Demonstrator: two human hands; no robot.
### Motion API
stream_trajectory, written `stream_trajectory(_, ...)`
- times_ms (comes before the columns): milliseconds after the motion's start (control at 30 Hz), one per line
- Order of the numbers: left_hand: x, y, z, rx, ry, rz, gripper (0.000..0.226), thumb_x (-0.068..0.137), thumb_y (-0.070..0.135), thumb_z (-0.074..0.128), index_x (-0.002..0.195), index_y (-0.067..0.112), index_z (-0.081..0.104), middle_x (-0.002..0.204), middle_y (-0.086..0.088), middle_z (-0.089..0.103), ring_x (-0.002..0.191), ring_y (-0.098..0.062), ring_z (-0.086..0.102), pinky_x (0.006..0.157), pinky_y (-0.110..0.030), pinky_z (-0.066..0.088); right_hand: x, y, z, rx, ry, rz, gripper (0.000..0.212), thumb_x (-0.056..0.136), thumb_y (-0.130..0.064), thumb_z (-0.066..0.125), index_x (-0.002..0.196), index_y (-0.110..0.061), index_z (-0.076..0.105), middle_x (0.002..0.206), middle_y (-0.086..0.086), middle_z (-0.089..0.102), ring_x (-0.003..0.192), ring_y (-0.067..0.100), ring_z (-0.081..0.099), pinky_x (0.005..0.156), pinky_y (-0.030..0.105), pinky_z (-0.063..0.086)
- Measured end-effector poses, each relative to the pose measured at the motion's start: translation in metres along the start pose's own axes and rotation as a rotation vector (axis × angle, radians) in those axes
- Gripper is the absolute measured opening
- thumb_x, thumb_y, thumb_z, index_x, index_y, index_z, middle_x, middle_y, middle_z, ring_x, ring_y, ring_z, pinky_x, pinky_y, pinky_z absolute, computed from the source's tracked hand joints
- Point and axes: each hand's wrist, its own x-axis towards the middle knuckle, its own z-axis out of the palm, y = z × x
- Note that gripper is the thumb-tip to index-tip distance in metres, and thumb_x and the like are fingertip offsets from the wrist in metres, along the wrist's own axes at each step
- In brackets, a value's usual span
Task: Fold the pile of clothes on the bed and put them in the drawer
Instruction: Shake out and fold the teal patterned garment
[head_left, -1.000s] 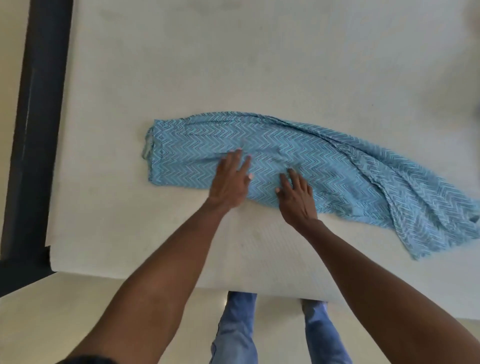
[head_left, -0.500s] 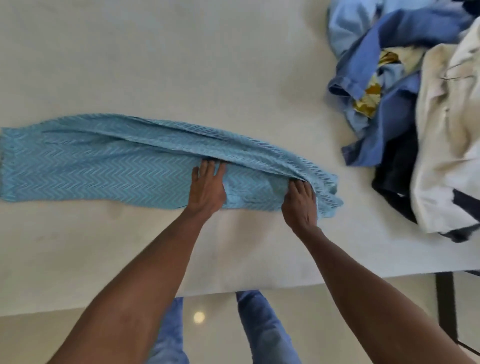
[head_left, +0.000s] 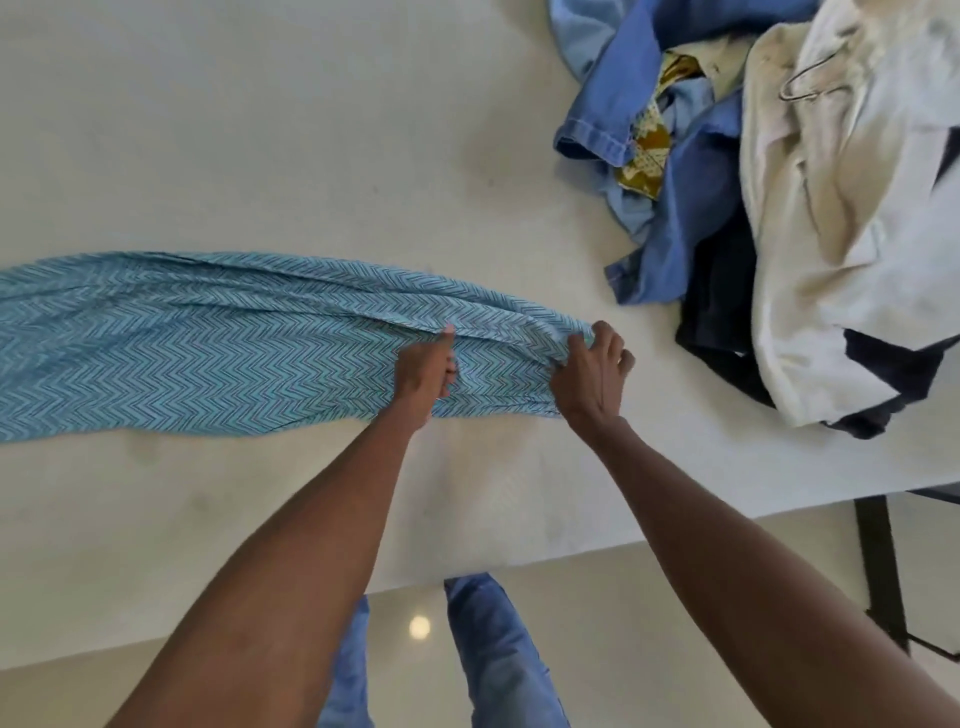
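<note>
- Right hand (head_left: 592, 374) pinches the end of the teal chevron garment (head_left: 208, 343); left hand (head_left: 426, 369) grips a fold.
- Clothes pile (head_left: 779, 208) fills the bed's (head_left: 260, 130) right corner.

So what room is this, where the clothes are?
Probably a bedroom. The wide white bed fills most of the view, with a pile of clothes on it, and both hands, left and right, work a teal garment.
</note>
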Motion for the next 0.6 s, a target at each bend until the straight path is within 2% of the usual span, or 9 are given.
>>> stream_trajectory(67, -0.002, 0.007, 0.013, -0.150, -0.219, -0.181, 0.043, 0.089, 0.048, 0.068, 0.090, 0.005, 0.066, 0.080, -0.009, 0.068, 0.070, -0.021, 0.065, 0.056, -0.029, 0.053, -0.005, 0.005, 0.002, 0.029, 0.047, -0.049, 0.028, 0.075, -0.001, 0.059, 0.102, -0.005, 0.066, 0.121, 0.016, 0.057, 0.112, 0.034, 0.049, 0.100, 0.044, 0.028)
stream_trajectory(167, -0.007, 0.000, 0.034, -0.167, -0.322, -0.241, 0.037, 0.083, 0.046, 0.074, 0.092, 0.011, 0.069, 0.083, -0.006, 0.070, 0.076, -0.018, 0.067, 0.070, -0.033, 0.058, -0.035, 0.004, 0.006, 0.011, 0.123, -0.319, 0.034, 0.074, -0.004, 0.057, 0.106, -0.008, 0.068, 0.101, 0.014, 0.065, 0.093, 0.031, 0.059, 0.089, 0.043, 0.037)
stream_trajectory(233, -0.008, -0.013, 0.043, -0.209, -0.293, -0.261, 0.020, 0.086, 0.033, 0.074, 0.087, 0.014, 0.068, 0.080, -0.005, 0.068, 0.070, -0.017, 0.064, 0.061, -0.029, 0.056, -0.062, 0.007, 0.010, 0.033, 0.007, -0.538, 0.028, 0.083, -0.017, 0.048, 0.101, -0.009, 0.067, 0.085, 0.010, 0.066, 0.078, 0.029, 0.061, 0.082, 0.040, 0.041)
stream_trajectory(300, -0.010, -0.026, 0.045, -0.267, -0.218, -0.290, 0.010, 0.090, 0.022, 0.069, 0.088, 0.013, 0.066, 0.084, -0.008, 0.066, 0.068, -0.019, 0.063, 0.056, -0.027, 0.053, -0.080, 0.013, 0.007, 0.032, -0.211, -0.649, 0.039, 0.094, -0.037, 0.037, 0.088, -0.012, 0.067, 0.073, 0.005, 0.065, 0.066, 0.026, 0.060, 0.080, 0.036, 0.041)
stream_trajectory(367, -0.014, -0.037, 0.044, -0.337, -0.103, -0.296, 0.011, 0.093, 0.022, 0.065, 0.094, 0.011, 0.066, 0.092, -0.010, 0.067, 0.077, -0.023, 0.064, 0.066, -0.031, 0.055, -0.083, 0.022, 0.005, 0.041, -0.284, -0.575, 0.054, 0.099, -0.049, 0.030, 0.081, -0.016, 0.069, 0.073, 0.002, 0.067, 0.064, 0.021, 0.060, 0.083, 0.034, 0.041)
stream_trajectory(400, -0.016, -0.041, 0.043, -0.349, -0.051, -0.276, 0.012, 0.094, 0.023, 0.064, 0.096, 0.012, 0.066, 0.097, -0.009, 0.069, 0.083, -0.025, 0.066, 0.074, -0.035, 0.056, -0.080, 0.026, 0.004, 0.106, -0.222, -0.485, 0.050, 0.100, -0.045, 0.035, 0.084, -0.015, 0.071, 0.078, 0.004, 0.070, 0.067, 0.023, 0.062, 0.084, 0.034, 0.043)
stream_trajectory(467, -0.019, -0.045, 0.043, -0.373, 0.016, -0.221, 0.009, 0.094, 0.023, 0.063, 0.097, 0.017, 0.069, 0.104, -0.009, 0.072, 0.094, -0.028, 0.068, 0.086, -0.045, 0.057, -0.069, 0.033, 0.002, 0.219, 0.023, -0.262, 0.020, 0.095, -0.020, 0.055, 0.099, -0.006, 0.069, 0.093, 0.013, 0.071, 0.079, 0.031, 0.065, 0.083, 0.039, 0.046)
stream_trajectory(500, -0.021, -0.045, 0.044, -0.391, 0.027, -0.205, 0.010, 0.093, 0.022, 0.063, 0.098, 0.017, 0.070, 0.105, -0.009, 0.072, 0.097, -0.029, 0.068, 0.090, -0.049, 0.055, -0.060, 0.035, 0.001, 0.216, 0.113, -0.165, 0.021, 0.088, -0.007, 0.061, 0.108, -0.002, 0.065, 0.100, 0.018, 0.067, 0.085, 0.035, 0.062, 0.082, 0.041, 0.046)
stream_trajectory(600, -0.025, -0.044, 0.048, -0.415, 0.044, -0.203, 0.025, 0.092, 0.024, 0.063, 0.112, 0.011, 0.070, 0.111, -0.011, 0.071, 0.103, -0.030, 0.067, 0.096, -0.052, 0.052, -0.034, 0.039, 0.001, 0.129, 0.090, -0.122, 0.061, 0.080, -0.005, 0.067, 0.138, -0.008, 0.048, 0.122, 0.021, 0.051, 0.104, 0.036, 0.049, 0.090, 0.045, 0.042)
